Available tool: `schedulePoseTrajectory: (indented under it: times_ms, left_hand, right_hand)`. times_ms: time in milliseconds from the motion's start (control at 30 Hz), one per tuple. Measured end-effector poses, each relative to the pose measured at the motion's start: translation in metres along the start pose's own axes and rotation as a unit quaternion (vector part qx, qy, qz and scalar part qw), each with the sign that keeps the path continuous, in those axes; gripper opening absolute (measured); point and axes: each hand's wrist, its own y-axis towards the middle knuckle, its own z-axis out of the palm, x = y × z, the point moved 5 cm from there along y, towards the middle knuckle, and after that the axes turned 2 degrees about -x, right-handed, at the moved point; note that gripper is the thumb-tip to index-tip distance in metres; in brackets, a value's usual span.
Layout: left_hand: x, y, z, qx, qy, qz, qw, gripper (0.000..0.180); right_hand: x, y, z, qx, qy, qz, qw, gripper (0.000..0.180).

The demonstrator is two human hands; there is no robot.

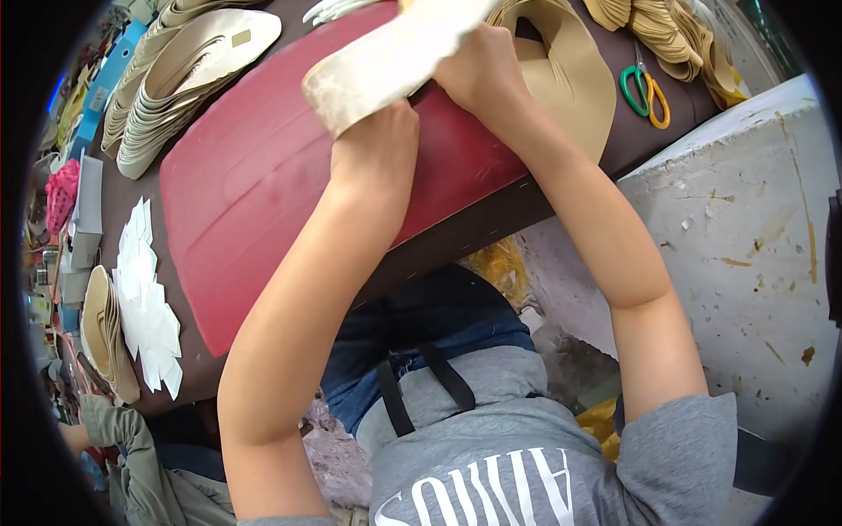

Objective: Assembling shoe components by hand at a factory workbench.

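A pale cream, curved shoe-upper piece [395, 66] is held up above the red cutting mat [254, 210]. My left hand [381, 136] is closed on its lower left end, with the fingers mostly hidden behind the material. Farther right, my right hand [482, 70] grips the piece's right edge, its fingertips out of sight. Just beyond my right wrist lie tan upper pieces [579, 79], overlapping the mat's right end. Scissors [645, 92] with one green and one orange handle rest on the dark table to the right.
Stacked cream uppers [184, 70] stand at the far left. White paper-like strips [147, 298] and a smaller tan stack [107, 333] lie along the left edge. More tan pieces [667, 39] sit at the far right, behind a stained white block [728, 228]. Another person's sleeve [123, 430] shows lower left.
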Motion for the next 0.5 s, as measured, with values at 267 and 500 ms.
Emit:
schedulePoseTrajectory:
  times_ms: [267,500]
  left_hand:
    - [0.008,0.023,-0.002,-0.162,-0.049,-0.069,0.983,0.013]
    - [0.083,-0.061,-0.003,-0.067,-0.021,0.066,0.995,0.020]
  right_hand:
    - [0.037,-0.002,-0.004,0.001,-0.070,-0.066,0.995,0.024]
    - [0.115,0.007,-0.065,0.144,-0.092,-0.057,0.984,0.017]
